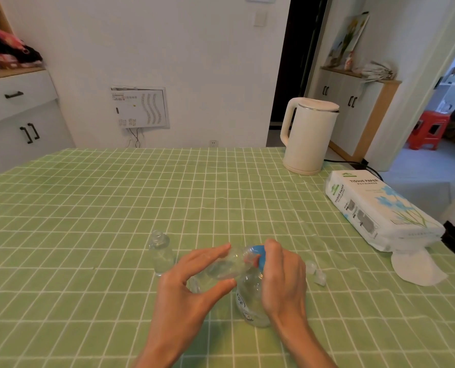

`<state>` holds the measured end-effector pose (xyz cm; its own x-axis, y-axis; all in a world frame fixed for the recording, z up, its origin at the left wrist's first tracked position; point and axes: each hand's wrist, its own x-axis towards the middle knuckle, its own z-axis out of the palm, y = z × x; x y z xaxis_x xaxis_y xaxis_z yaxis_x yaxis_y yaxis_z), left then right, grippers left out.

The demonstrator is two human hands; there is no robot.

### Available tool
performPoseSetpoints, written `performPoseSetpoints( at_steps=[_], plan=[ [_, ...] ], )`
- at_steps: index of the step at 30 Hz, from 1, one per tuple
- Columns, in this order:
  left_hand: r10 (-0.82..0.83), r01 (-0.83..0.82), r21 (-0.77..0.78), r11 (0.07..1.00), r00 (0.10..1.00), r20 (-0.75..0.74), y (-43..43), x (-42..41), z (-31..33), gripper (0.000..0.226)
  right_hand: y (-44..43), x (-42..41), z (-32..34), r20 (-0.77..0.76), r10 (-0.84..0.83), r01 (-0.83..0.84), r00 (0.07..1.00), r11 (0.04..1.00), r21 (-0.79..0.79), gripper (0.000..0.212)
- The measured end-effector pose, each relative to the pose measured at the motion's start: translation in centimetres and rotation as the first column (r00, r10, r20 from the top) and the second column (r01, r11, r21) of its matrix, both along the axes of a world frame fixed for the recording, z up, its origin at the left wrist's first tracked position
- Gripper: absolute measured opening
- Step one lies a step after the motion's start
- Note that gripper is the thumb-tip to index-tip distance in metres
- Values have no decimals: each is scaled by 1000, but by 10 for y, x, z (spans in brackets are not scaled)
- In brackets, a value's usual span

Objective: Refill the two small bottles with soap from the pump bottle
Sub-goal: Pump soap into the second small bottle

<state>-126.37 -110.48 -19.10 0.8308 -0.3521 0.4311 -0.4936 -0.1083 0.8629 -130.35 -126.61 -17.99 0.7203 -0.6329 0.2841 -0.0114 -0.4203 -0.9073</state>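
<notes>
At far left, a white cabinet [22, 123] is seen against the wall beyond the table. On the green checked tablecloth [88, 208], a first small bottle [161, 252], clear and uncapped, is stood upright just to the left of the hands. The left hand [191, 285] is closed on a second small bottle [221, 268], which is pinched between the thumb below and the fingers above. This bottle is held tilted, nearly on its side, with its neck directed toward the blue pump head [259, 254]. The pump bottle [251, 301], clear with a printed label, is stood upright on the cloth between the two wrists. The right hand [283, 277] is laid over the pump head from the right, with the fingers curled down around it; whether the head is depressed cannot be told. Just right of this hand, small clear caps [316, 273] are seen lying on the cloth. Farther back, a cream kettle [308, 134] is placed near the far edge. At the right edge, a tissue pack [380, 208] marked "TISSUE PAPER" is laid flat, and a white tissue sheet [414, 266] is seen at its near end.
</notes>
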Motion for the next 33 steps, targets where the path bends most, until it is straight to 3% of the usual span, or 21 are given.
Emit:
performPoseSetpoints(
  at_steps=[4, 12, 20, 25, 31, 33],
  plan=[
    [-2, 2, 6, 1000, 1000, -5, 0, -1, -2, 54, 0, 0, -1, -2, 0, 0, 1000, 1000, -13, 46],
    [12, -12, -10, 1000, 1000, -10, 1, 0, 2, 54, 0, 2, -2, -62, -7, 9, 998, 999, 40, 83],
    [8, -8, -19, 1000, 1000, -11, 2, 0, 0, 54, 3, 0, 4, 23, 10, -9, 1000, 1000, -27, 52],
    [1, -1, -11, 1000, 1000, -14, 3, 0, -1, 53, 1, 1, 1, 28, 16, -15, 999, 999, -44, 49],
    [9, -10, -12, 1000, 1000, -19, 5, 0, 0, 53, 0, 2, -4, -27, 1, 0, 1000, 1000, 27, 85],
    [15, -15, -12, 1000, 1000, -16, 5, 0, 1, 54, 0, 2, -4, -22, -7, 7, 1000, 1000, 25, 83]
  ],
)
